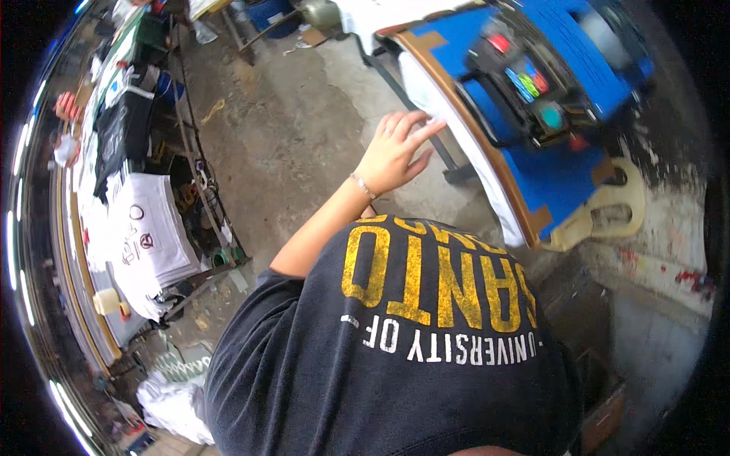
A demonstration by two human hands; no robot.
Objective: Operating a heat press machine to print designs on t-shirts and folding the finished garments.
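Observation:
My left hand (395, 148) reaches forward at the centre, palm down with fingers apart. Its fingertips are at or very near white cloth (493, 194) hanging along the edge of a blue board (532, 186) bordered with brown tape; whether they touch is unclear. On that board rests a dark, blurred apparatus (517, 95) with red, green and teal parts. A bracelet circles my left wrist. My dark printed shirt fills the lower middle, with a small patch of skin showing behind it below the wrist. My right hand cannot be made out.
A cream plastic chair (631, 209) stands beside the board. At left, a long metal-framed rack or table holds white printed shirts (152, 228) and black cloth (114, 144). A blue drum (270, 19) stands at the back; crumpled white fabric (171, 410) lies lower left, by the concrete floor (251, 129).

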